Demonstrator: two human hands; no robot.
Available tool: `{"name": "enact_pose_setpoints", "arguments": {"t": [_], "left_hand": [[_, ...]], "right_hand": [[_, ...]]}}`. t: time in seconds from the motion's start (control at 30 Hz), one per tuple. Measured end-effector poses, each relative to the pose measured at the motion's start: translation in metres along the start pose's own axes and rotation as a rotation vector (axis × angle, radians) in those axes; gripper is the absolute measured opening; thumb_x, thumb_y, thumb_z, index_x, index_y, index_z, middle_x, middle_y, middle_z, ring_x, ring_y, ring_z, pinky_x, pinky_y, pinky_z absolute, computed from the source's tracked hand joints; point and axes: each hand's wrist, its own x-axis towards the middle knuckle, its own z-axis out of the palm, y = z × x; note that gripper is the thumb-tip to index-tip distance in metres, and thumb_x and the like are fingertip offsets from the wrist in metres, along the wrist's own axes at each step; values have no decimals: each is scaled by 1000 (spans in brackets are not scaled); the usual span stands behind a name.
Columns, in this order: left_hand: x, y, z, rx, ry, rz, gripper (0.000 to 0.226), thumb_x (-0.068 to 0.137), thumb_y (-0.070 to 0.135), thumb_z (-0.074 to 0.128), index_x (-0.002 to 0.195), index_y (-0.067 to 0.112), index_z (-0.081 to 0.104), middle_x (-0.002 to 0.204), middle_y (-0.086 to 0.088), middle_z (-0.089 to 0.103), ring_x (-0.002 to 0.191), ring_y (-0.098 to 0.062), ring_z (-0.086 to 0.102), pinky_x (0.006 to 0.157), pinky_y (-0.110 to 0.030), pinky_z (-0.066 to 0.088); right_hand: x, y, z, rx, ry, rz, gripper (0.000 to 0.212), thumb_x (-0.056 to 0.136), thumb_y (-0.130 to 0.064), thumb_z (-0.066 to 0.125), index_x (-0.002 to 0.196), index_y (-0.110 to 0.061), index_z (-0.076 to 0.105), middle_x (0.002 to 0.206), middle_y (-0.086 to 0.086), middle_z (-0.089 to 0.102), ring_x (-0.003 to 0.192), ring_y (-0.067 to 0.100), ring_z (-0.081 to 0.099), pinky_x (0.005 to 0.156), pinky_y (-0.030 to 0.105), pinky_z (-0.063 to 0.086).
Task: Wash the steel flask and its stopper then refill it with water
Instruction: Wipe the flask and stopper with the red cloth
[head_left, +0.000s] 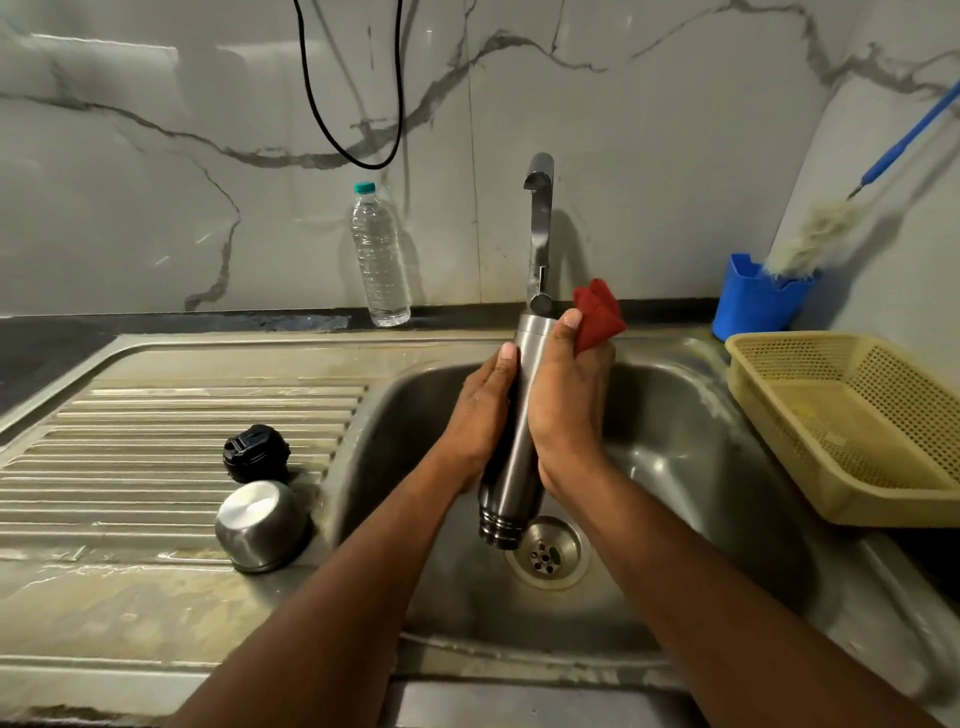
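Steel flask (519, 410) gripped, red cloth (598, 314) pinched

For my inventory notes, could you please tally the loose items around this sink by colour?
Steel: 2, flask, cup lid
Black: 1, stopper
Red: 1, cloth
Blue: 2, holder, brush
Clear: 1, water bottle
Yellow: 1, basket
Total: 8

Flask (519, 415) middle behind both hands.
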Motion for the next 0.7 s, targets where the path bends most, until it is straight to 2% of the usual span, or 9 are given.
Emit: {"name": "enact_pose_setpoints", "arguments": {"t": [0.1, 0.17, 0.27, 0.33, 0.4, 0.47, 0.57, 0.63, 0.7], "left_hand": [[-4, 6, 3, -16, -43, -33, 51, 105, 53, 45, 140, 20, 61, 127, -2, 75, 120, -14, 69, 101, -28, 54], [-4, 3, 1, -5, -15, -1, 57, 96, 59, 63, 139, 23, 60, 126, -5, 75, 119, -19, 70, 104, -39, 56], [-3, 1, -5, 35, 80, 116, 57, 87, 57, 73, 131, 23, 63, 118, -10, 75, 112, -27, 73, 102, -52, 57], [-2, 5, -10, 9, 134, 165, 57, 86, 60, 74, 128, 23, 64, 115, -10, 76, 108, -28, 74, 97, -50, 59], [0, 8, -19, 45, 182, 198, 64, 82, 63, 74, 125, 17, 64, 109, -9, 76, 100, -24, 75, 86, -40, 62], [0, 7, -25, 195, 184, 251, 65, 78, 62, 76, 120, 14, 65, 104, -6, 76, 93, -19, 75, 77, -35, 61], [-2, 3, -23, 339, 76, 249, 67, 77, 56, 85, 127, 18, 62, 112, -2, 74, 100, -17, 73, 85, -36, 62], [-2, 2, -24, 386, 9, 235, 70, 77, 48, 89, 134, 23, 56, 121, 1, 71, 108, -14, 71, 90, -33, 62], [-3, 3, -26, 472, -12, 258, 74, 75, 43, 91, 136, 29, 52, 128, 4, 69, 115, -10, 68, 94, -29, 59]], "right_hand": [[-8, -1, 2, -36, -63, -28, 92, 77, -84, 29, 154, -34, 30, 146, -3, 50, 132, 18, 52, 113, 49, 42], [-9, -3, 2, 56, -95, 44, 86, 77, -83, 35, 148, -35, 40, 140, 0, 57, 127, 19, 57, 113, 48, 44], [-7, -11, -4, 204, -203, 224, 56, 98, -69, 40, 127, -26, 61, 120, 14, 69, 111, 28, 68, 105, 48, 52], [-12, -13, -8, 204, -271, 363, 53, 105, -59, 38, 124, -19, 67, 112, 13, 74, 100, 26, 72, 90, 40, 59], [-18, -11, -8, 187, -310, 504, 52, 107, -55, 36, 115, -16, 69, 103, 13, 75, 90, 27, 72, 72, 37, 58], [-19, -12, -11, 214, -312, 594, 48, 108, -52, 39, 112, -16, 70, 99, 14, 74, 90, 30, 71, 70, 38, 56], [-7, -21, -21, 290, -254, 527, 48, 105, -55, 41, 108, -17, 70, 103, 13, 75, 99, 32, 70, 93, 49, 55], [3, -29, -30, 280, -232, 394, 53, 103, -62, 39, 104, -20, 70, 100, 11, 77, 97, 31, 72, 97, 52, 54], [12, -30, -35, 191, -237, 191, 58, 102, -66, 37, 113, -20, 69, 103, 9, 77, 99, 27, 73, 100, 51, 54]]}}
